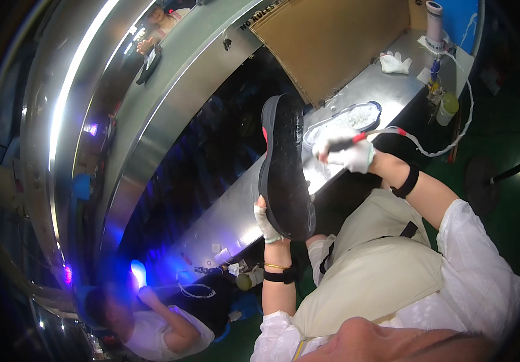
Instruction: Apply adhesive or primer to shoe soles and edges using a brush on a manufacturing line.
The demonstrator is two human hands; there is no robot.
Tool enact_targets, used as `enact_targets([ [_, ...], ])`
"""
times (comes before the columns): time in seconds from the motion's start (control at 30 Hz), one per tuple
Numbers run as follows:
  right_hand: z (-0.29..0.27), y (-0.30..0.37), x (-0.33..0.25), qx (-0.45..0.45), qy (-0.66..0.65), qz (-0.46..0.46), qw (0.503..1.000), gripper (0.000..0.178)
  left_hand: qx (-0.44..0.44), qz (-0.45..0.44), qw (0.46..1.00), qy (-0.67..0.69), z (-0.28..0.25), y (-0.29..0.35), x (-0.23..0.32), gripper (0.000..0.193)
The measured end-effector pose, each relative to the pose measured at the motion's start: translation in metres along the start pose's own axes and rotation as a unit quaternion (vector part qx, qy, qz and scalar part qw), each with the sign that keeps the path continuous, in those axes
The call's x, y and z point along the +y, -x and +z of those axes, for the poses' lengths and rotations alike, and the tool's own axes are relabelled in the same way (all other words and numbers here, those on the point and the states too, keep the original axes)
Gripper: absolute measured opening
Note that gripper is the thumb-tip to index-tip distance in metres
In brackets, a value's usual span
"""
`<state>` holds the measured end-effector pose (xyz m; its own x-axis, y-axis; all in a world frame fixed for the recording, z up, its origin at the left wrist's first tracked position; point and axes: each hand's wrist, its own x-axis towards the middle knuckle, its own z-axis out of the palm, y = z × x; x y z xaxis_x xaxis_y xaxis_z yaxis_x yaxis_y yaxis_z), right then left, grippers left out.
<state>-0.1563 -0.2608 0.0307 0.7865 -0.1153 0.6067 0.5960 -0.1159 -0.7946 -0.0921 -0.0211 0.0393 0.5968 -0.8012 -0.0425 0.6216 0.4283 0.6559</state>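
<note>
My left hand [266, 222], in a white glove with bare fingertips showing, is closed on the lower end of a large black shoe sole [286, 172]. The sole stands tilted upright, and wet-looking shiny patches show along its edge. Just right of it, my gloved right hand [350, 155] is closed around a slim red-and-black hose-fed tool [359, 138]. Blur hides the tool's tip, so I cannot tell whether it touches the sole. Behind my right hand, a second sole [376, 107] with a whitish inner face lies on the metal bench [236, 211].
A white hose [469, 114] runs from the tool toward a bottle-topped fitting [434, 27]. A white glove [395, 63] and a cardboard sheet [332, 42] are at the bench's far end. Beyond the bench runs a conveyor [169, 78]. Another person [157, 329] works at lower left.
</note>
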Motion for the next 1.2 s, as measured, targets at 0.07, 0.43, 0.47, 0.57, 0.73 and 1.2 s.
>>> enact_targets([
  [0.07, -0.004, -0.01, 0.004, 0.107, 0.035, 0.013, 0.994, 0.008, -0.018, 0.009, 1.0, -0.012, 0.003, 0.003, -0.003, 0.081],
  [0.43, -0.001, -0.023, -0.009, 0.126, -0.034, -0.016, 0.991, 0.014, -0.019, 0.037, 0.999, 0.001, 0.008, 0.014, -0.005, 0.09],
  [0.47, 0.0, -0.031, -0.012, 0.146, 0.013, -0.039, 0.988, 0.012, -0.026, 0.039, 0.999, 0.0, 0.011, 0.014, -0.007, 0.09],
  [0.57, 0.011, -0.039, -0.024, 0.116, 0.159, -0.101, 0.975, 0.01, -0.042, 0.048, 0.998, 0.023, 0.014, 0.013, -0.012, 0.091],
  [0.73, 0.04, -0.008, -0.034, -0.036, -0.016, 0.127, 0.991, 0.011, -0.058, 0.077, 0.993, 0.07, 0.008, 0.015, -0.011, 0.094],
  [1.2, 0.086, -0.016, -0.036, 0.069, -0.068, 0.021, 0.995, 0.008, 0.13, 0.13, 0.982, 0.05, -0.017, 0.025, -0.037, 0.079],
])
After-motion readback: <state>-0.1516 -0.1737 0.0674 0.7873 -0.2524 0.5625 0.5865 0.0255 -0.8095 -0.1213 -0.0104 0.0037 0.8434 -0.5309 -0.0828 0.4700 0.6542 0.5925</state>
